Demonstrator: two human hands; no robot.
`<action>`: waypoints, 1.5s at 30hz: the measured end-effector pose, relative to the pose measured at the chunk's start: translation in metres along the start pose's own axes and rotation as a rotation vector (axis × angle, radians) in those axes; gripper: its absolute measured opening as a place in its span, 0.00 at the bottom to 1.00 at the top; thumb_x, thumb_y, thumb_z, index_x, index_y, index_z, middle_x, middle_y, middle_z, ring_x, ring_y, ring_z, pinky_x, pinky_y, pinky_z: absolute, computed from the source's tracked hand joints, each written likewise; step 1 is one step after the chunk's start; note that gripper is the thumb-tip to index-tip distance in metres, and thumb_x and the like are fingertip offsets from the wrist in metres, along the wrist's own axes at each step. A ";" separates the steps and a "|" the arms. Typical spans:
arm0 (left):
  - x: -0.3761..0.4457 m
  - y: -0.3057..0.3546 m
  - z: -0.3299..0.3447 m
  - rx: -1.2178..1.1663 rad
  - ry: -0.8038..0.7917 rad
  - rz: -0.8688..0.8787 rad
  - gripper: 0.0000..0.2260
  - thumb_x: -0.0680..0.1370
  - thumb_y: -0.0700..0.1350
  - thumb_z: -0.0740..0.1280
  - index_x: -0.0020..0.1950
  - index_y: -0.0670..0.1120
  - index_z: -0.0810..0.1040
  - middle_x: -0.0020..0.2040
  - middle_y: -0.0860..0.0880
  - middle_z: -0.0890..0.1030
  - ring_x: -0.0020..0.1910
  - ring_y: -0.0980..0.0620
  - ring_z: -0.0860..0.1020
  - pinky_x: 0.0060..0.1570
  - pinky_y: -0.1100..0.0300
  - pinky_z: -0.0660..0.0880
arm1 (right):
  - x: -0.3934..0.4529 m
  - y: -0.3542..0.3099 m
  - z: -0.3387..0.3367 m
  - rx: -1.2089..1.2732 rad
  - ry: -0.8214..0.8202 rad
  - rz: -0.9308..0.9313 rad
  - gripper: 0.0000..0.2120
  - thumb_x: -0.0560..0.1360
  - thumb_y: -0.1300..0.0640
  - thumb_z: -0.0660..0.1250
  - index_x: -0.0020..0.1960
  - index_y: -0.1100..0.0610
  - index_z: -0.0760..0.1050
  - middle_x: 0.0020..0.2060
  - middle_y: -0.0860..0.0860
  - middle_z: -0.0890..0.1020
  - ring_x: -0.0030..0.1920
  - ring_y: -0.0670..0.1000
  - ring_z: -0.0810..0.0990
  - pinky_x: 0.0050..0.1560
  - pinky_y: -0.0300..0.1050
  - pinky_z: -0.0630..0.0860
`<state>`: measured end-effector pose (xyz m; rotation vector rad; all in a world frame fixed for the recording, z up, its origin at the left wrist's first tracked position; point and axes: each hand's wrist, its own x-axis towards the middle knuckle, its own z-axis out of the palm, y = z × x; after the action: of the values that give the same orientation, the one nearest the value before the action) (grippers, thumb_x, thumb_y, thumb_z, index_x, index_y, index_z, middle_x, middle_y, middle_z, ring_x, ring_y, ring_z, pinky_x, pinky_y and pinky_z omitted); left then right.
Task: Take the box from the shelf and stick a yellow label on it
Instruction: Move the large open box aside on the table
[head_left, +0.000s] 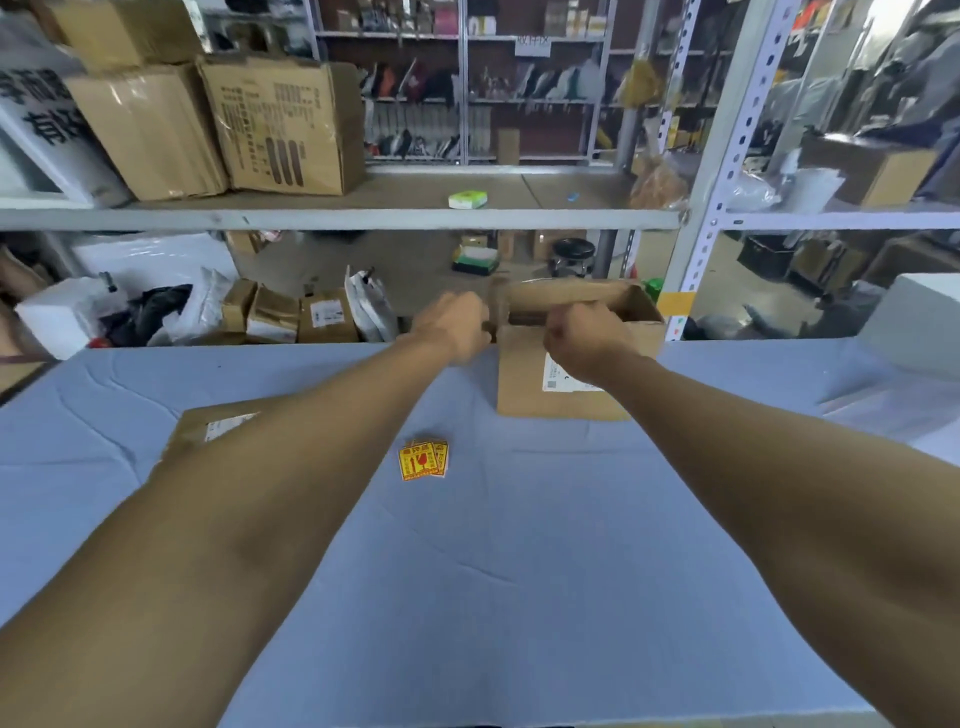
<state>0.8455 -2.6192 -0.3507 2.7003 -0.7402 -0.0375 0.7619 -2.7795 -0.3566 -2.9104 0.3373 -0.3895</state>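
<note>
A brown cardboard box (524, 376) with its top flaps open stands at the far edge of the blue-covered table (519, 571). A white shipping label shows on its front face. My left hand (454, 325) grips the box's left flap. My right hand (587, 343) is closed over the box's front top edge, partly hiding the white label. A small stack of yellow labels (423, 460) with red print lies on the table, nearer to me and left of the box.
A flat brown parcel (208, 428) lies on the table under my left forearm. A grey metal shelf (337, 218) runs across above, with big cartons (280, 124) at left and a small green-white pack (467, 199). White foam blocks (914, 322) stand at right.
</note>
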 end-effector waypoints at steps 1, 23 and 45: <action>-0.012 -0.013 -0.001 -0.003 -0.017 -0.009 0.12 0.77 0.40 0.63 0.34 0.47 0.73 0.39 0.44 0.76 0.51 0.37 0.79 0.44 0.51 0.73 | -0.004 -0.011 0.008 0.031 0.002 -0.016 0.11 0.76 0.57 0.57 0.36 0.57 0.70 0.35 0.56 0.76 0.36 0.60 0.74 0.37 0.46 0.67; -0.236 -0.262 0.013 -0.467 0.216 -0.457 0.26 0.78 0.43 0.69 0.74 0.56 0.69 0.71 0.46 0.73 0.66 0.42 0.74 0.64 0.57 0.71 | -0.100 -0.237 0.130 0.348 -0.309 -0.245 0.31 0.74 0.57 0.70 0.74 0.46 0.64 0.63 0.61 0.76 0.60 0.61 0.76 0.54 0.51 0.78; -0.268 -0.078 0.077 -0.209 0.098 -0.149 0.28 0.75 0.45 0.67 0.74 0.57 0.68 0.65 0.40 0.79 0.61 0.37 0.77 0.62 0.51 0.75 | -0.229 -0.076 0.063 0.256 -0.136 0.064 0.24 0.72 0.58 0.63 0.69 0.49 0.70 0.56 0.61 0.80 0.54 0.64 0.77 0.46 0.48 0.75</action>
<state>0.6439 -2.4465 -0.4661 2.5315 -0.4772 -0.0165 0.5794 -2.6402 -0.4541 -2.6512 0.3316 -0.2058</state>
